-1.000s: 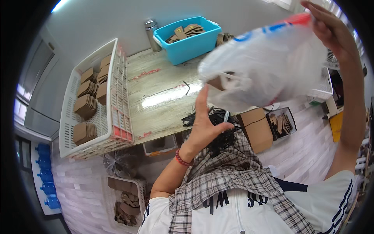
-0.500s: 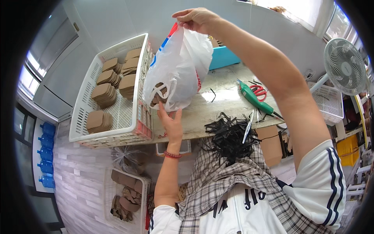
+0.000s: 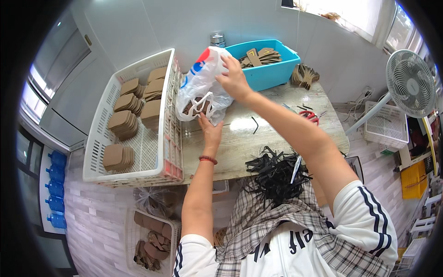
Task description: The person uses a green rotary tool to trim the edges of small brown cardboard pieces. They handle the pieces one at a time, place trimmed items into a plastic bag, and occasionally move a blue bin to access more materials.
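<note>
A white plastic bag (image 3: 217,83) with red and blue print stands on the table beside the big crate. Its handles and opening face me, and brown pieces (image 3: 196,107) show inside. My left hand (image 3: 212,135), with a red bead bracelet at the wrist, grips the bag's near lower edge, its fingertips partly hidden. Against the bag's upper right side rests my right hand (image 3: 234,78), fingers spread. On my lap lies a tangled heap of black strips (image 3: 277,177), and a slim silver tool (image 3: 296,169) sits on it.
A white crate (image 3: 167,138) with stacked brown pieces (image 3: 123,124) fills the table's left. At the back stands a blue bin (image 3: 272,76) of brown pieces, with another bundle (image 3: 304,76) beside it. Red-handled scissors (image 3: 310,116) lie beyond my right forearm. A fan (image 3: 410,83) stands at the right.
The bag has come down from its lifted, tipped position, uncovering the blue bin. My right hand has dropped from the bag's raised top and its fingers have spread. My left hand moved slightly right.
</note>
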`<state>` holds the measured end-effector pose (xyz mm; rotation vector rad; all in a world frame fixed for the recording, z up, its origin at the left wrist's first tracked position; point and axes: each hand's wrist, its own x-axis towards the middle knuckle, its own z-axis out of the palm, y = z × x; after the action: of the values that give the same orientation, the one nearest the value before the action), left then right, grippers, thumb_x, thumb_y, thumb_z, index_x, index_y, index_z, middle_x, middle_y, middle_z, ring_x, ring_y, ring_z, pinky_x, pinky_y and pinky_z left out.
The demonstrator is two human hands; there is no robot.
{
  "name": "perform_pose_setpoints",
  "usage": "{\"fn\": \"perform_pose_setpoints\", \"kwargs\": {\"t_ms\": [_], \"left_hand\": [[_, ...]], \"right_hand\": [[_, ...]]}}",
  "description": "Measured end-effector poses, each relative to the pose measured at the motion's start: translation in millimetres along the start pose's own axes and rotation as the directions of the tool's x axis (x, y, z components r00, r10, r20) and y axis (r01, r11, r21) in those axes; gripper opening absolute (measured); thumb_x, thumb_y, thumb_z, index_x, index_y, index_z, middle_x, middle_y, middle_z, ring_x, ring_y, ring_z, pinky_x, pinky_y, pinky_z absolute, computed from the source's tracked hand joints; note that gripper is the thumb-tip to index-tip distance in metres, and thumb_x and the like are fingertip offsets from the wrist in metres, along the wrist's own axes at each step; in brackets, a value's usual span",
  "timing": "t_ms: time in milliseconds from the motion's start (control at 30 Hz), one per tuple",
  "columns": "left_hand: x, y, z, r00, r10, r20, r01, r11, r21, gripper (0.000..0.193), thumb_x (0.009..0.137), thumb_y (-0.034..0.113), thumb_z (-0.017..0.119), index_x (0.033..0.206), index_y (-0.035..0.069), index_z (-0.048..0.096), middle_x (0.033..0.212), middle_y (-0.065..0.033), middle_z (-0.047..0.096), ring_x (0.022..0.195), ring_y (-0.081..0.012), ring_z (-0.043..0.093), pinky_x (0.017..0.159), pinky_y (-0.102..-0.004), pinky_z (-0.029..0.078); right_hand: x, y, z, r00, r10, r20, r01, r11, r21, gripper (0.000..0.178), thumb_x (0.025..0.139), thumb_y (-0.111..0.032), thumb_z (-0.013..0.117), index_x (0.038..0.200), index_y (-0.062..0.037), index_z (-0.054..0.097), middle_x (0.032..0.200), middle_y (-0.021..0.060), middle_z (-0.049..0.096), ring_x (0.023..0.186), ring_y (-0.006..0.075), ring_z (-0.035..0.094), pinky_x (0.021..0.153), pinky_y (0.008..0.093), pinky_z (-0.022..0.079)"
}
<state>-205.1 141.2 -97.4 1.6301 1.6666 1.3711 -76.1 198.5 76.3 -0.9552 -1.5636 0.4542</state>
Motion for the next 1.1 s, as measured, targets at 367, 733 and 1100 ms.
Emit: {"fn": "perform_pose_setpoints", "kwargs": {"t_ms": [367,733,1100], "left_hand": [[-33.9,41.6,-87.4,0.974,-0.045,0.224,-0.031,0.945,0.324,0.043,0.079,0.019,0.065,0.116,-0.002,0.059,0.109,-0.0213,0.060,0.099,-0.0370,0.060,0.086,-0.0427,0.047],[-21.7,75.9,-86.4,0.876,0.401,-0.267,-0.366,0.914,0.173,0.021,0.075,-0.010,0.050,0.093,-0.001,0.056,0.109,-0.0172,0.049,0.107,-0.0343,0.049,0.094,-0.0419,0.040],[-33.7,77.1,-101.8,0.879,0.456,-0.141,-0.370,0.837,0.404,0.015,0.075,-0.006,0.053,0.085,0.003,0.060,0.091,-0.0121,0.058,0.094,-0.0313,0.053,0.087,-0.0431,0.039]], "right_hand": [[-103.3,2.1,19.1,0.939,-0.200,0.279,0.243,0.961,-0.129,0.024,0.080,0.003,0.060,0.102,-0.0045,0.064,0.108,0.0117,0.061,0.097,0.0308,0.061,0.080,0.0352,0.051],[-103.6,1.2,37.8,0.901,0.011,0.434,-0.062,0.993,0.103,0.020,0.075,0.006,0.051,0.087,-0.0042,0.063,0.083,0.0115,0.066,0.081,0.0258,0.064,0.074,0.0321,0.049],[-69.5,-10.8,11.3,0.996,-0.065,0.056,0.073,0.987,-0.145,0.004,0.080,-0.011,0.061,0.082,-0.0081,0.063,0.084,0.0121,0.062,0.080,0.0307,0.062,0.071,0.0368,0.050]]}}
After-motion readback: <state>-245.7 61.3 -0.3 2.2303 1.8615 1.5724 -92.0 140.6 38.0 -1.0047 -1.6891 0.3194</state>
